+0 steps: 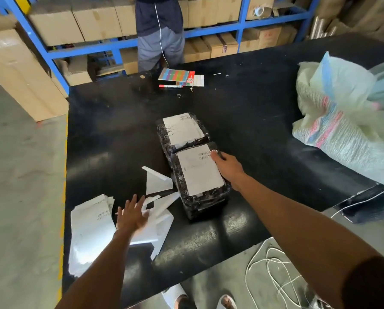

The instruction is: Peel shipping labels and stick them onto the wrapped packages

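Right hand: the right hand (pixel 227 167) rests on the right edge of the near package (pixel 201 181), fingers curled over its far right corner, touching the label's edge.
Left hand: the left hand (pixel 132 216) hovers with fingers spread and straight above the peeled backing sheets (pixel 158 208); whether it touches them cannot be told, and it holds nothing.
Near package: black-wrapped, lying flat mid-table, long axis running from the viewer away and slightly left; a white shipping label (pixel 198 170) covers its top, barcode at the far right corner.
Far package: a 2nd black-wrapped package (pixel 182 130) touches the near one's far end, in line with it, with its own white label (pixel 182 128) and barcode at the far side.
Label stack: a stack of unpeeled labels (pixel 90 228) lies at the table's near left edge, just left of the left hand.
Table: a black table (pixel 110 130).
Surroundings: a woven sack (pixel 342 121) on the right; coloured sticker sheets (pixel 175 75) and a red marker (pixel 171 86) at the far edge; another person (pixel 159 32) stands beyond, before blue shelving (pixel 59 54) of cardboard boxes; white cord (pixel 273 270) on the floor.
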Motion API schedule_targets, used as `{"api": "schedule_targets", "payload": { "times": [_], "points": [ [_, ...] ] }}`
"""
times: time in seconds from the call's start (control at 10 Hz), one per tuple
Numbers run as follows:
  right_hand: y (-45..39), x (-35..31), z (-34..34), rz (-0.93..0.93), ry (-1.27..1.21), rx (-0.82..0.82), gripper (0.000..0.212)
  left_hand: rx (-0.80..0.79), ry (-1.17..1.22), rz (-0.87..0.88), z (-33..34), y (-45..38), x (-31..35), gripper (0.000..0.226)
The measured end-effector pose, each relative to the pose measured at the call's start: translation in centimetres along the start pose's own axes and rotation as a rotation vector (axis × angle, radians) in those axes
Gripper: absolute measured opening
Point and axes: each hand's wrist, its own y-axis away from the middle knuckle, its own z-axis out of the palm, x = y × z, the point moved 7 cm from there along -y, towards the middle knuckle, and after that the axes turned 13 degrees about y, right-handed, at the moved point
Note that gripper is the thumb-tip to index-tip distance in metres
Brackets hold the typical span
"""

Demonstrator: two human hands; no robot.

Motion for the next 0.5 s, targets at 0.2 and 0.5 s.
{"api": "schedule_targets", "payload": {
  "times": [0.2, 0.5],
  "points": [
    [-0.5, -1.2, -0.2, -0.046, 0.294, 0.087, 0.056, 0.009, 0.029, -0.012, 0.2, 0.3, 0.1, 0.064],
    [-0.5, -7.3, -0.9, -0.17, 0.596, 0.235, 0.052, 0.181, 0.168, 0.031, -4.2, 1.4, 0.5, 0.063]
  ]
}}
